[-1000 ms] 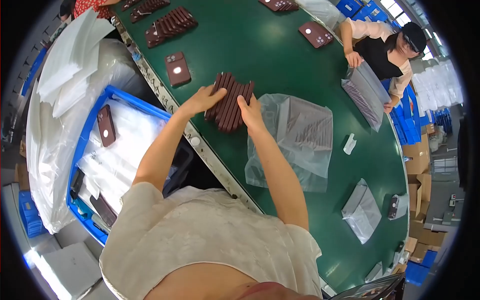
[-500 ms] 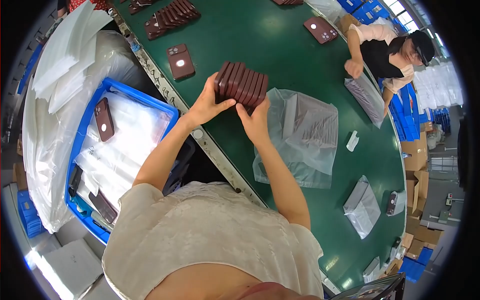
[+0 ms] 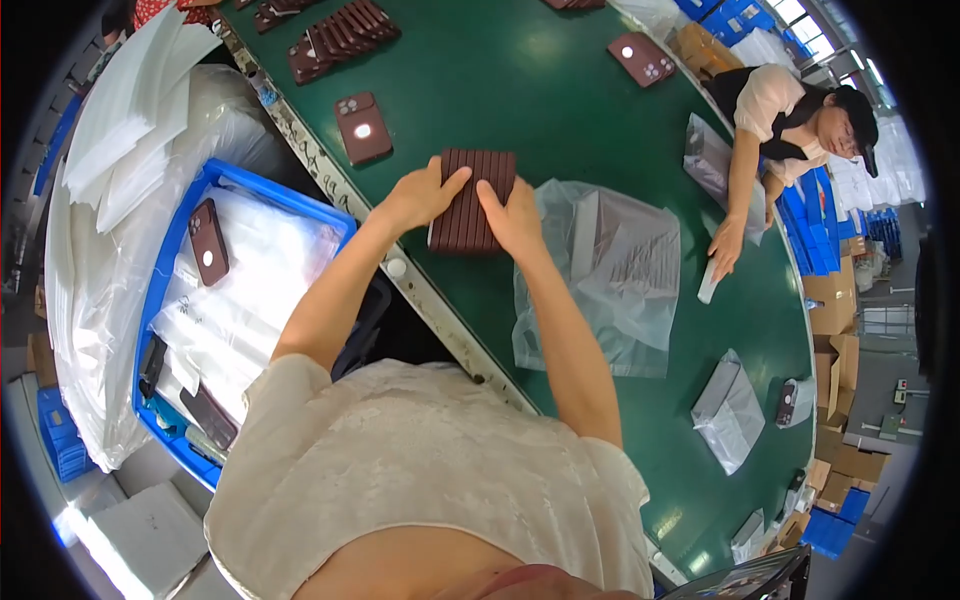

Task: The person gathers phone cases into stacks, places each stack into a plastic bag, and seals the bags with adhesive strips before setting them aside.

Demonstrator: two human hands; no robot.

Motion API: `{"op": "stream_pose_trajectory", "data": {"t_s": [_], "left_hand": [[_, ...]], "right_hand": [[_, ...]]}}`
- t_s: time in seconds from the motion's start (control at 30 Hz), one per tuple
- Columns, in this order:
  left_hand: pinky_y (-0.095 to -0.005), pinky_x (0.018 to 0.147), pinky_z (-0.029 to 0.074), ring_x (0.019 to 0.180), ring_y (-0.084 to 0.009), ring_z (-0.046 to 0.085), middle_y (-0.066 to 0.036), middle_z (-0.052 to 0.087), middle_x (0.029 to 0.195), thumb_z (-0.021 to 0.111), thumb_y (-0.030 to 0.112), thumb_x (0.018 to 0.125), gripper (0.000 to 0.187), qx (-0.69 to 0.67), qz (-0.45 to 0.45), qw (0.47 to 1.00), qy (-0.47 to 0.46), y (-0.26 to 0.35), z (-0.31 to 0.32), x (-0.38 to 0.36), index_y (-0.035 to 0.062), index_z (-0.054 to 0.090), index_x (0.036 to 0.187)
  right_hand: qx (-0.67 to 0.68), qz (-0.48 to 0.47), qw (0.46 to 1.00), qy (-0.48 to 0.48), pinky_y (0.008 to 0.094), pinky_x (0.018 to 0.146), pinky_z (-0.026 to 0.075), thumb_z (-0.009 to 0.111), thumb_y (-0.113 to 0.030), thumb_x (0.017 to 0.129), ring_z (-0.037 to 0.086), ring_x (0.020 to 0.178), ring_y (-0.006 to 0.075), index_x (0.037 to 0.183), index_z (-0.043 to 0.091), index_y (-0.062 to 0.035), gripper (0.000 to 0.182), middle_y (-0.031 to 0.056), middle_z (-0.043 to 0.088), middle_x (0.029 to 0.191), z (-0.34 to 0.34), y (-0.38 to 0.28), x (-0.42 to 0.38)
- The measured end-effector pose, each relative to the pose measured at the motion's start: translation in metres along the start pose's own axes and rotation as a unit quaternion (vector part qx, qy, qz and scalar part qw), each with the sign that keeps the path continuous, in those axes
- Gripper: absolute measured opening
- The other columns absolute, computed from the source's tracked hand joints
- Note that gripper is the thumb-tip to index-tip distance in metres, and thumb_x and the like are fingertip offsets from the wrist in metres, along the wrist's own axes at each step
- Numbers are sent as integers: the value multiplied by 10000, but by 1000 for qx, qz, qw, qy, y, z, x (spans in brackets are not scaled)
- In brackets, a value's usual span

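A row of several dark brown phone cases (image 3: 470,212), pressed side by side with their edges facing up, is squeezed between my two hands above the green table. My left hand (image 3: 420,195) grips the left end of the row, its thumb lying over the top edges. The opposite end is held by my right hand (image 3: 513,215), thumb also on top. Just right of my right hand lies a clear plastic bag (image 3: 545,330) with a bundle of brown cases (image 3: 635,245) inside. One loose phone case (image 3: 363,128) rests flat beyond my left hand.
A blue tray (image 3: 160,290) at left holds plastic bags and phone cases. More stacked cases (image 3: 345,38) stand at the far end of the green table (image 3: 500,70). Across it, a co-worker's hand (image 3: 727,245) touches a small white piece. Wrapped bundles (image 3: 728,415) lie at right.
The row of cases, fanned and tilted before, is now squared up and lower, nearer to me. The co-worker's hand has moved from the wrapped bundle to the small white piece.
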State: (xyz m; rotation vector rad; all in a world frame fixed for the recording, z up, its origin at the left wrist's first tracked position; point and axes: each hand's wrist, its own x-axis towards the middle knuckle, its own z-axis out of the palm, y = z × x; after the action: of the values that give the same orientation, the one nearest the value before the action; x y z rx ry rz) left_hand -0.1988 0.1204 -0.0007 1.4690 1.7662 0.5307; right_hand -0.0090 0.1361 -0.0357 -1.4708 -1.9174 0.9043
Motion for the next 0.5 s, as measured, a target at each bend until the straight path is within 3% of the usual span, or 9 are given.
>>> {"op": "stream_pose_trajectory", "data": {"t_s": [0.07, 0.17, 0.23, 0.3, 0.33, 0.37, 0.43, 0.47, 0.5], "left_hand": [[-424, 771, 542, 963, -385, 673, -279, 656, 1080, 499, 522, 993, 692, 1, 30, 999, 16, 3, 0, -7, -52, 374, 1359], [-452, 977, 475, 1149, -436, 593, -306, 559, 1287, 598, 375, 975, 695, -101, 203, 961, 157, 19, -4, -53, -19, 297, 1462], [-446, 993, 469, 1187, -419, 573, -277, 532, 1331, 609, 294, 961, 678, -102, 200, 963, 145, -2, 15, -45, 9, 281, 1482], [-433, 1023, 457, 1263, -387, 532, -219, 479, 1420, 631, 132, 933, 705, -100, 202, 967, 121, -14, 26, -36, 66, 249, 1523], [-433, 1023, 457, 1263, -387, 532, -219, 479, 1420, 631, 132, 933, 705, -99, 206, 966, 120, -14, 23, -35, 66, 249, 1523], [-424, 1021, 459, 1283, -367, 516, -191, 478, 1413, 611, 82, 916, 680, -187, 217, 954, 90, -16, 22, -38, 69, 277, 1509], [-407, 1016, 463, 1323, -327, 484, -136, 477, 1399, 571, -18, 881, 651, -355, 237, 904, 31, -10, 13, -43, 76, 334, 1481], [-407, 1016, 463, 1323, -327, 484, -136, 477, 1399, 571, -18, 881, 651, -354, 240, 904, 30, -12, 10, -39, 76, 334, 1481], [-397, 1016, 463, 1332, -308, 469, -119, 469, 1383, 549, -47, 863, 628, -361, 268, 892, 39, -18, 8, -36, 76, 368, 1451]], "right_hand": [[-3, -54, 995, 85, 459, 966, 461, 661, -397, 886, 538, 1172, 405, 1374, 406, 82, 730, 264, 520, 1270, -9, -24, -11], [87, -116, 980, 139, 438, 997, 438, 665, -377, 895, 540, 1171, 350, 1382, 386, 71, 718, 223, 522, 1267, -13, -37, -29], [130, -151, 966, 167, 427, 1012, 426, 666, -367, 900, 541, 1170, 323, 1385, 376, 66, 713, 202, 522, 1266, -13, -37, -34], [85, -158, 972, 150, 418, 1022, 413, 669, -375, 902, 530, 1175, 287, 1394, 352, 56, 727, 181, 512, 1270, -11, -32, -34], [62, -160, 975, 141, 413, 1027, 407, 670, -379, 903, 524, 1177, 269, 1399, 341, 51, 735, 170, 508, 1272, -11, -30, -33], [62, -156, 976, 141, 413, 1027, 407, 670, -379, 903, 524, 1177, 269, 1399, 341, 51, 735, 170, 508, 1272, -13, -28, -35], [291, -117, 944, 101, 405, 1028, 404, 655, -421, 911, 523, 1177, 270, 1379, 370, 53, 724, 175, 509, 1274, -30, -29, -26], [400, -98, 908, 79, 401, 1028, 403, 648, -442, 915, 523, 1177, 271, 1369, 385, 53, 721, 178, 510, 1276, -39, -29, -19], [400, -96, 908, 81, 401, 1028, 403, 648, -442, 915, 523, 1177, 271, 1369, 385, 53, 721, 178, 510, 1276, -45, -28, -17]]}}
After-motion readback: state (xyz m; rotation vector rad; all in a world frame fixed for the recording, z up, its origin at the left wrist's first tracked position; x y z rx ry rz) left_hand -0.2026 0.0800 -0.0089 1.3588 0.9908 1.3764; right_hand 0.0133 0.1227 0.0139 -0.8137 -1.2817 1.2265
